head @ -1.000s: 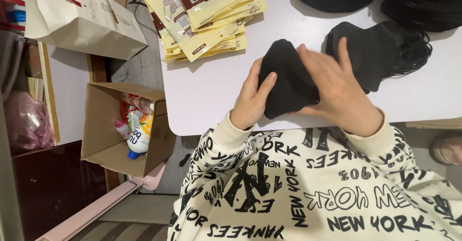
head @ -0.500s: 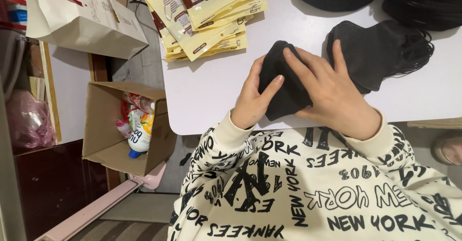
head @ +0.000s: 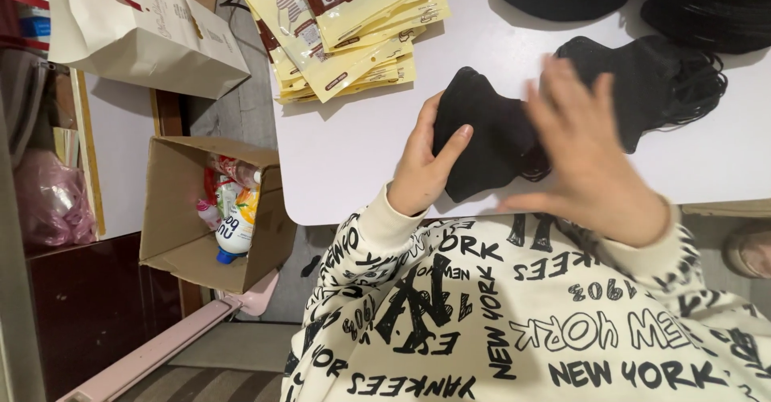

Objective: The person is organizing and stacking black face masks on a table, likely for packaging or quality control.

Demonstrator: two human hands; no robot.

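A folded black face mask [head: 482, 129] lies on the white table [head: 345, 153] near its front edge. My left hand [head: 422, 165] grips its left side, thumb on top. My right hand [head: 590, 157] lies flat with fingers spread over the mask's right part, blurred by motion. Just beyond it sits a loose heap of black masks [head: 650, 81] with ear loops showing.
A fan of yellow packets [head: 353, 24] lies at the table's back left. Two more black mask stacks [head: 707, 4] sit at the far edge. Beside the table on the floor are an open cardboard box [head: 173, 217] with bottles and a white paper bag [head: 140, 28].
My right hand has slid to the right across the mask, uncovering more of it. My left hand has kept its hold.
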